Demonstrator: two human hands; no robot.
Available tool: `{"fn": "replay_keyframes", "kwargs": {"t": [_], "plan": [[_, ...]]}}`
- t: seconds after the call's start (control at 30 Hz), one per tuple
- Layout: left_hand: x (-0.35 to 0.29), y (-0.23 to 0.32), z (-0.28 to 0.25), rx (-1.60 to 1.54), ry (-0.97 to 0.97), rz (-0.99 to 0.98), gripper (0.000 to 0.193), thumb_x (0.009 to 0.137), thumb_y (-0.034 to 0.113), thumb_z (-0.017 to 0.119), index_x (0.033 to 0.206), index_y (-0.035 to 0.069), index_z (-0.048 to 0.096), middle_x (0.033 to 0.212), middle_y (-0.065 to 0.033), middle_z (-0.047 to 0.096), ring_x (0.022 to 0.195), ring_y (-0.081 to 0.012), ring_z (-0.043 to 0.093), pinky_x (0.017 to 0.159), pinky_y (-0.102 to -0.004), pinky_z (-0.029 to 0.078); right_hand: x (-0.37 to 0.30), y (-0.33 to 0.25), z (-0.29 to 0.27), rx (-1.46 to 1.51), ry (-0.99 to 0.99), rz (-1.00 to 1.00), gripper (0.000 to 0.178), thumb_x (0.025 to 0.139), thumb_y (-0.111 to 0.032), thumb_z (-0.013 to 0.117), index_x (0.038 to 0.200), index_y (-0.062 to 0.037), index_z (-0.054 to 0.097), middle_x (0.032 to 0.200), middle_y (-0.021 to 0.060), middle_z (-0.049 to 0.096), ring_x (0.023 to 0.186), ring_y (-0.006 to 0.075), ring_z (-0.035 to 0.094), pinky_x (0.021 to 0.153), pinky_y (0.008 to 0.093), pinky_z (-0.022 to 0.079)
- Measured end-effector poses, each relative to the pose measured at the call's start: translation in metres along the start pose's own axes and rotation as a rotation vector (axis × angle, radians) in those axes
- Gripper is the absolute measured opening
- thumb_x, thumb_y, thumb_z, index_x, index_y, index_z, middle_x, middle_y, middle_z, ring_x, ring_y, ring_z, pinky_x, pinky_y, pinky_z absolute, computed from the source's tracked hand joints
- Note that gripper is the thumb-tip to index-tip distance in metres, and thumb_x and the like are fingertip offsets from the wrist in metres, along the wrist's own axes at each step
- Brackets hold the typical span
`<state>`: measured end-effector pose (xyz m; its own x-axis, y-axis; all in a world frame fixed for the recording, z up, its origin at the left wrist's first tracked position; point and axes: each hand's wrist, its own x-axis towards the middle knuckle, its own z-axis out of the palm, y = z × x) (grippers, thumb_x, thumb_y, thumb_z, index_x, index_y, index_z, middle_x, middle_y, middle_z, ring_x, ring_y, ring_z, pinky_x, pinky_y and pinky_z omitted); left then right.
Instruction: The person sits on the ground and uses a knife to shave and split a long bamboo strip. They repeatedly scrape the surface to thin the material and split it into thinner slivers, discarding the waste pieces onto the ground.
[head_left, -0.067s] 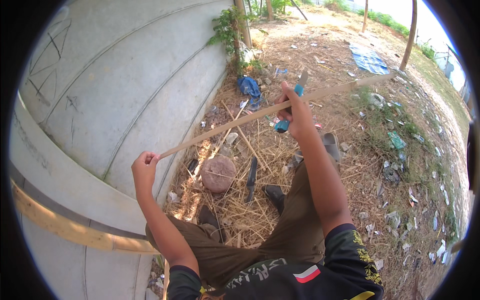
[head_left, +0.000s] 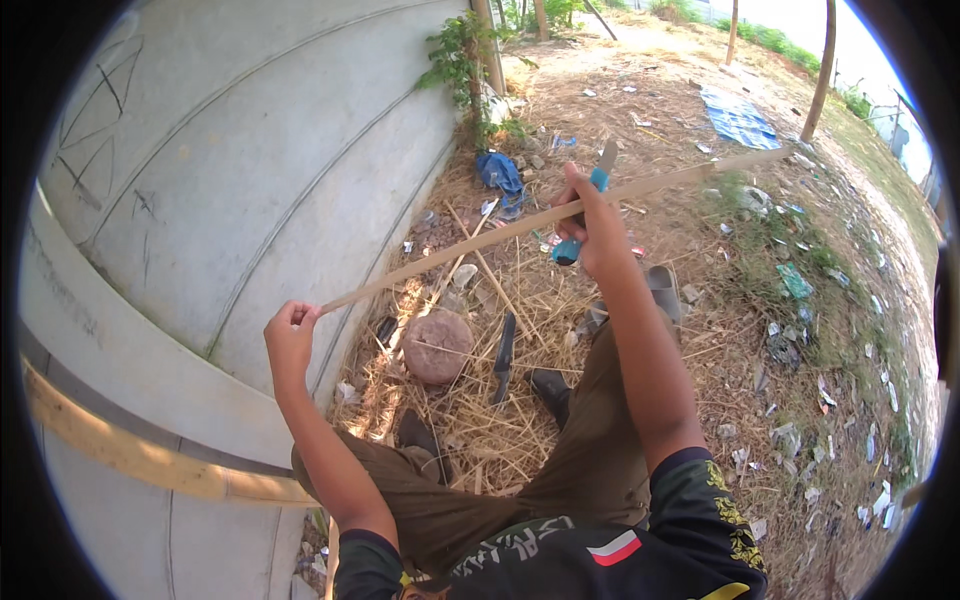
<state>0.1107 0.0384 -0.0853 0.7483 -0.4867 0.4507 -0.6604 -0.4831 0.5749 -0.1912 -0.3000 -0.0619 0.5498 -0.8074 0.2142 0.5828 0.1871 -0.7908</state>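
Note:
A long, thin, light-brown bamboo strip (head_left: 440, 257) slants across the view, from low at the left to high at the right. My left hand (head_left: 290, 335) pinches its left end between thumb and fingers. Farther along, my right hand (head_left: 592, 225) is closed round a knife (head_left: 599, 180) with a teal-and-black handle and a grey blade pointing away from me. The strip passes through the right hand's grip, crossing the knife. Below the strip, a round brown block (head_left: 437, 346) rests on the ground, with a dark long-bladed tool (head_left: 504, 360) lying to its right.
A grey concrete wall (head_left: 260, 150) rises on the left, with a bamboo pole (head_left: 160, 462) nearer me. Straw and thin strips cover the ground between my feet. A blue plastic bag (head_left: 500, 175), a grey sandal (head_left: 663, 290) and scattered litter lie around; a blue sheet (head_left: 738, 118) is farther off.

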Motion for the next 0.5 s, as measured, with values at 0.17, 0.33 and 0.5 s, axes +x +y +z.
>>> {"fn": "replay_keyframes", "kwargs": {"t": [0.17, 0.33, 0.5], "plan": [[0.002, 0.007, 0.006, 0.080, 0.127, 0.213, 0.016, 0.096, 0.015, 0.061, 0.096, -0.001, 0.062, 0.091, -0.0149, 0.065, 0.085, -0.0299, 0.060, 0.077, -0.0394, 0.047, 0.003, 0.004, -0.003, -0.057, 0.102, 0.064, 0.038, 0.092, -0.033, 0.068, 0.069, -0.0051, 0.054, 0.057, 0.0033, 0.048, 0.038, 0.0091, 0.032, 0.042, 0.0298, 0.035], [-0.001, 0.017, 0.006, -0.101, 0.121, 0.077, 0.036, 0.101, 0.034, 0.055, 0.103, -0.002, 0.061, 0.096, -0.0145, 0.066, 0.090, -0.0267, 0.061, 0.083, -0.0393, 0.048, 0.010, 0.004, -0.016, -0.144, 0.139, 0.185, 0.033, 0.089, -0.027, 0.071, 0.070, -0.0077, 0.053, 0.057, 0.0029, 0.050, 0.038, 0.0084, 0.033, 0.041, 0.0288, 0.033], [-0.024, 0.042, 0.032, -0.287, -0.801, -0.082, 0.056, 0.097, 0.056, 0.056, 0.110, 0.002, 0.064, 0.100, -0.0076, 0.068, 0.095, -0.0180, 0.063, 0.088, -0.0342, 0.049, 0.009, 0.000, -0.012, -0.239, 0.129, 0.209, 0.034, 0.086, -0.027, 0.073, 0.067, -0.0097, 0.051, 0.054, 0.0015, 0.048, 0.039, 0.0083, 0.035, 0.040, 0.0265, 0.032]]}}
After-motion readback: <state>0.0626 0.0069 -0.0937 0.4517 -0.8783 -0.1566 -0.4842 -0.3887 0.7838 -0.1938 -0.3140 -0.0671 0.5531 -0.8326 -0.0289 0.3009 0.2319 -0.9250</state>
